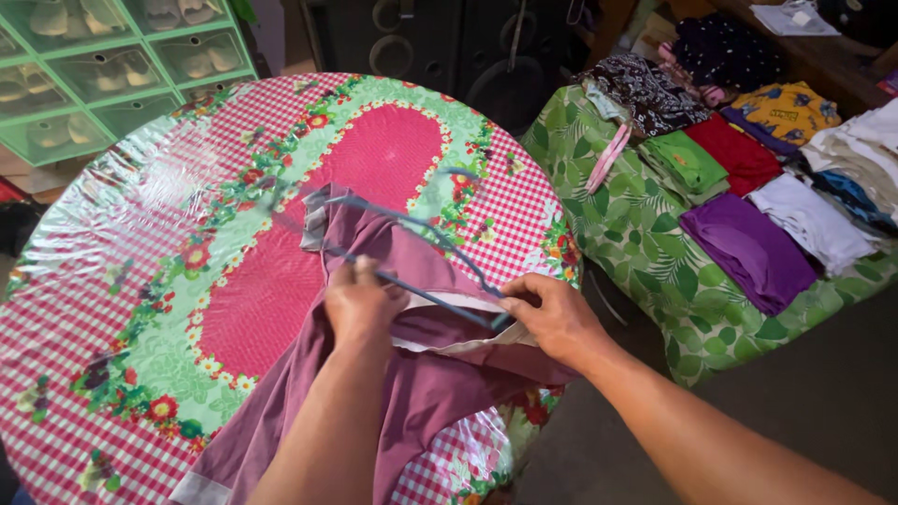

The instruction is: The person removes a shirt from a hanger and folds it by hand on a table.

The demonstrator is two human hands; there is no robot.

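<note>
Two hands work at the middle of a round worktop (112,281) under a glossy red-checked floral cover. A mauve garment (421,374) lies from the centre toward six o'clock; it looks soft, light and limp, best taken at the neck opening or a seam. A thin blue-grey wire hanger (412,229) sits in its neck, stiff and springy by the look. The left hand (360,304) has its fingers closed on cloth and hanger bar; the right hand (552,313) pinches the collar edge. At three o'clock, folded clothes (748,248) rest on a leaf-print sheet (636,234). At eleven o'clock stand clear green-framed boxes (112,75).
</note>
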